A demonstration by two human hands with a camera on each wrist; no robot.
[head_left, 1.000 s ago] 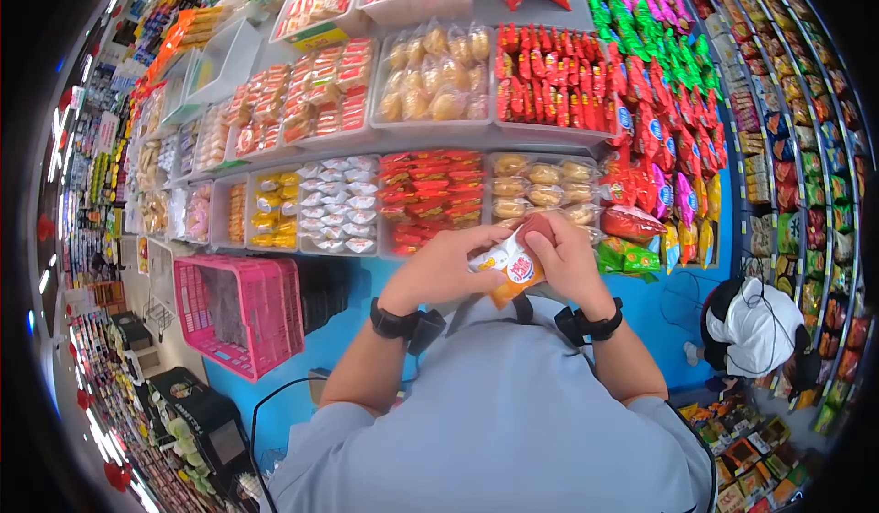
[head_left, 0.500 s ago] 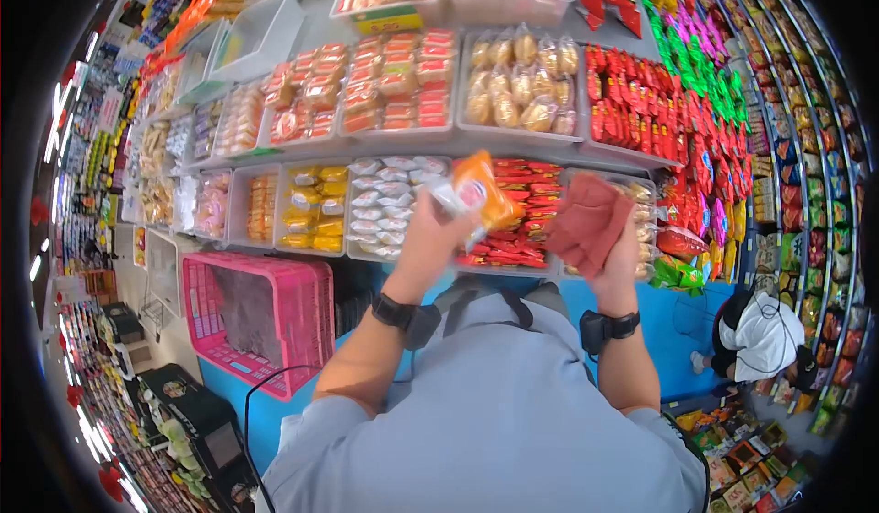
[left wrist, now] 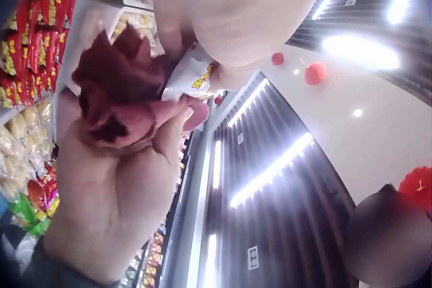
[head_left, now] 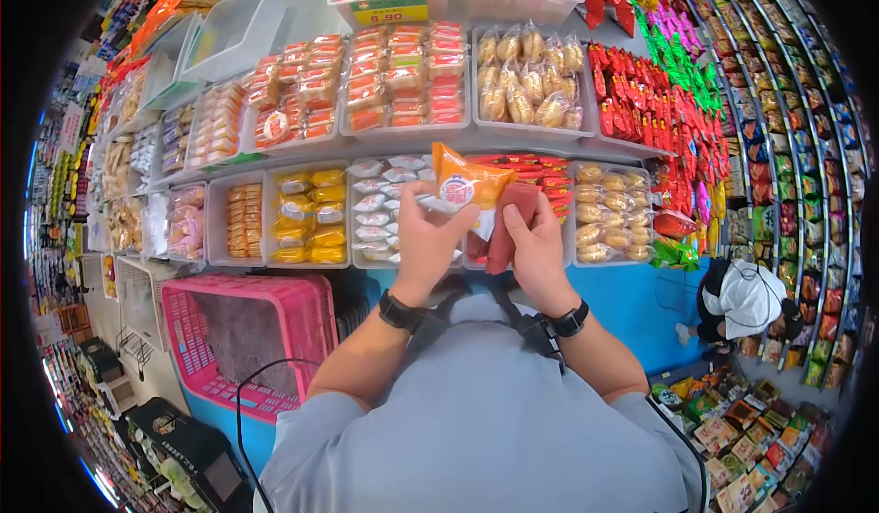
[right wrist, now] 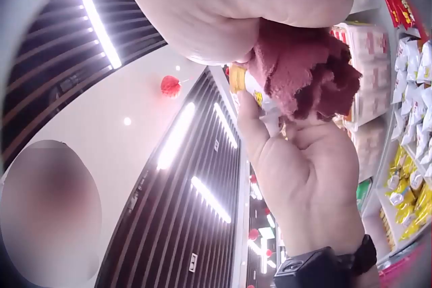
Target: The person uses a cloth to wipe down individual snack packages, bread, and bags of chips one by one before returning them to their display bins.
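Observation:
My left hand (head_left: 423, 249) pinches an orange and white snack packet (head_left: 465, 183) at its left side, thumb across the front. The packet tilts up above the front row of bins. In my right hand (head_left: 544, 261) is a dark red cloth (head_left: 502, 238), bunched under the thumb and right at the packet's right edge. The left wrist view shows the crumpled cloth (left wrist: 128, 116) in the right hand's fingers, with the packet's white part (left wrist: 192, 75) beside it. From the right wrist, the cloth (right wrist: 304, 75) hides much of the packet.
Plastic bins hold yellow packs (head_left: 311, 216), white packs (head_left: 374, 211), red packs (head_left: 549, 172) and bagged buns (head_left: 612, 211). Higher tiers carry more packaged snacks. A pink crate (head_left: 252, 339) stands at the lower left, and a person in white (head_left: 751, 302) is low at the right.
Both hands first held the packet together close to the body. They then parted, the cloth spread in the right hand, and now they have come together again with the cloth bunched at the packet.

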